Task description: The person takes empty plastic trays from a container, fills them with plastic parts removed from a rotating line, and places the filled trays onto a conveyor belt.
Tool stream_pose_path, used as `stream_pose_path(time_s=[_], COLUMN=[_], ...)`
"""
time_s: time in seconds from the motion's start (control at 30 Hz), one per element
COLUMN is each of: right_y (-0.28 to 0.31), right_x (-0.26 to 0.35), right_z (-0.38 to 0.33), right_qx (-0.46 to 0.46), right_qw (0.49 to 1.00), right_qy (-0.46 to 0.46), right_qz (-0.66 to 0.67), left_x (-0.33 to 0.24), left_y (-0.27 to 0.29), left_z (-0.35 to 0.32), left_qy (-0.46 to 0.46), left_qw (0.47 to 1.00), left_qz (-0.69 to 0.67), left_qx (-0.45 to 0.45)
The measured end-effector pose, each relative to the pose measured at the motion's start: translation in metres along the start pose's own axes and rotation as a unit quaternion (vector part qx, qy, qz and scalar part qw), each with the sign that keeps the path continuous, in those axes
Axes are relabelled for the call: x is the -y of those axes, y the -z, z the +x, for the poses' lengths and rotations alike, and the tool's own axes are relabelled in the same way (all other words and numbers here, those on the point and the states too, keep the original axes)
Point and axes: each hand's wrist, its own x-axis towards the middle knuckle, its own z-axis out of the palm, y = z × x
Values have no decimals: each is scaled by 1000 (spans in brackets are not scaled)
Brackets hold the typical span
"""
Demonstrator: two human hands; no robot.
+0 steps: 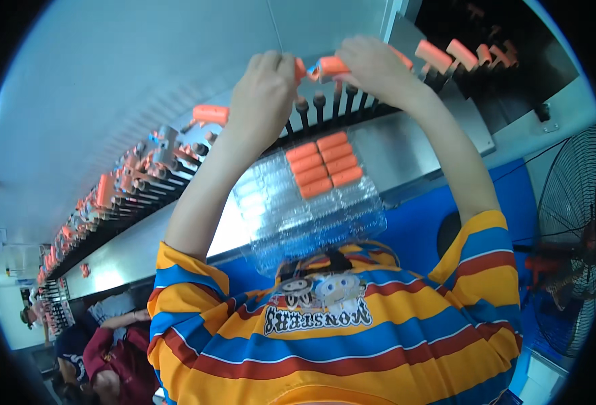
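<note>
Both my arms reach forward over a row of black upright holders (319,104). My left hand (265,91) is closed, fingers down, on an orange plastic piece (300,69) that shows only at its fingertips. My right hand (377,71) grips another orange plastic piece (332,66), a short rounded block with a bluish-silver end facing the left hand. The two pieces are close together at the tops of the holders; whether they touch I cannot tell. Below my hands a clear plastic tray (267,196) carries several orange pieces (325,162) in two columns.
More orange pieces (435,56) sit on holders to the right, and a long line of holders with orange and grey pieces (105,191) curves away left. A metal ledge (412,152) runs alongside. A black fan (568,202) stands right. Another person (119,351) sits lower left.
</note>
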Motion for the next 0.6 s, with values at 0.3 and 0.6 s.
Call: stream_pose_path(time_s=[0.3,0.6], right_y=[-67,-50], right_x=[79,27], right_z=[-187,-245], right_qx=[164,164], right_qw=[969,948], right_qy=[-20,-159], right_qz=[182,223], left_x=[-120,-167], left_y=[-144,-192], left_z=[-133,-100], left_qy=[88,69], left_qw=[968,962], left_qz=[-202,-175], left_qx=[116,197])
